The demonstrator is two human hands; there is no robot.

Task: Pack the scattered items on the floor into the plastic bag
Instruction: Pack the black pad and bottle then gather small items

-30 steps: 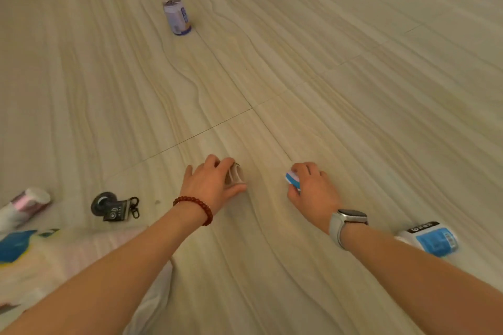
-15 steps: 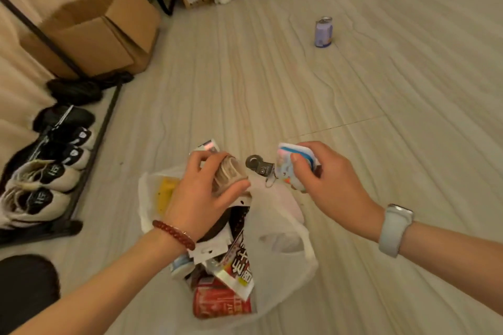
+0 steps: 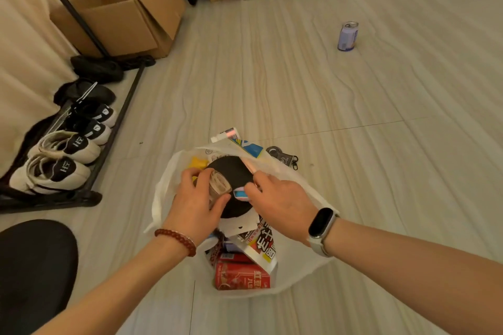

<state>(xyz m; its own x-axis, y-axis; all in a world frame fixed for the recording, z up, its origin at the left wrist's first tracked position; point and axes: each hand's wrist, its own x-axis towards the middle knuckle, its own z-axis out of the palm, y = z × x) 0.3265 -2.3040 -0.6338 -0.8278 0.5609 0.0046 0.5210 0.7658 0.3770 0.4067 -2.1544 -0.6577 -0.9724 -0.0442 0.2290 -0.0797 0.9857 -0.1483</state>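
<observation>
Fingers of the left hand [image 3: 197, 198] curl around a tape roll [image 3: 218, 185], right hand [image 3: 280, 202] pinching a small blue-and-pink pack [image 3: 241, 195], both over the open white plastic bag [image 3: 163, 187] at centre frame. Purple can [image 3: 347, 36] stands upper right, well apart.

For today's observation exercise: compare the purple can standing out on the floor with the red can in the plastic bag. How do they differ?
The purple can stands upright; the red can lies on its side. The purple can sits alone on the bare floor, still unpacked; the red can is already inside the white plastic bag, partly under other packets. The purple can is pale lilac; the red can is bright red with white print. Both are drink cans.
</observation>
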